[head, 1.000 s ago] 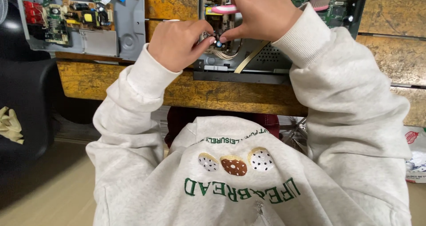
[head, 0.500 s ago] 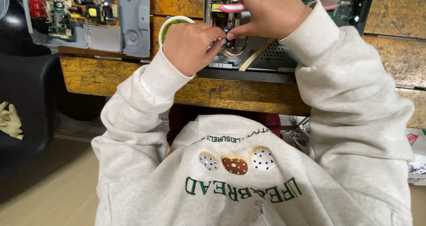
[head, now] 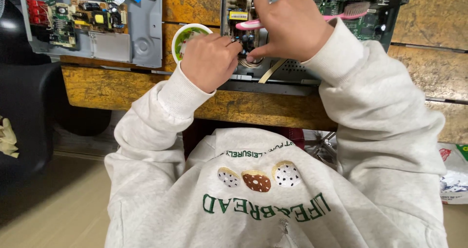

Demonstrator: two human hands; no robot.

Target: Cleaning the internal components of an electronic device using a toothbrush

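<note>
Circuit board [head: 253, 28] inside the opened dark chassis [head: 292, 75] lay at the far edge of the wooden table [head: 126, 89]. Both hands pinched a small part there: left hand [head: 210, 62] clenched around it, right hand [head: 287, 28] also gripping a pink toothbrush [head: 341, 13]. Steady, light fingertip pressure seemed wise, keeping bristles off neighbouring components.

A worn yellow wooden bench [head: 146, 85] carries two opened metal chassis [head: 141, 38] and a small white bowl [head: 176, 37].
</note>
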